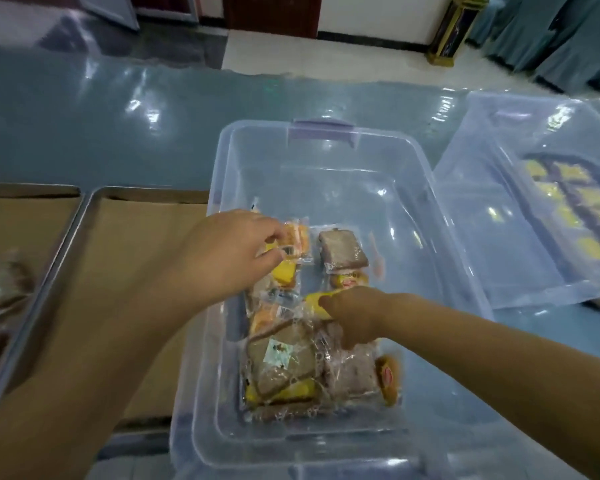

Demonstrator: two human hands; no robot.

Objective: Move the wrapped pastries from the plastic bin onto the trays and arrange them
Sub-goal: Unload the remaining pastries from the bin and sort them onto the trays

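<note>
A clear plastic bin (326,161) stands in the middle of the table with several wrapped pastries (284,368) heaped in its near half, brown, yellow and orange ones. My left hand (219,254) reaches in from the left, thumb and fingers pinched on an orange-wrapped pastry (297,239). My right hand (352,315) comes in from the right, curled over a yellow wrapped pastry (314,301) on top of the heap. Two metal trays lined with brown paper lie to the left: the nearer tray (125,244) shows bare paper, the far-left tray (25,216) holds blurred wrapped pastries (0,292).
The table has a glossy teal cover (101,126). A clear bin lid (527,209) leans to the right of the bin, over a dark tray with yellow pastries (568,202). Beyond the table are a white floor, a dark door and teal drapes.
</note>
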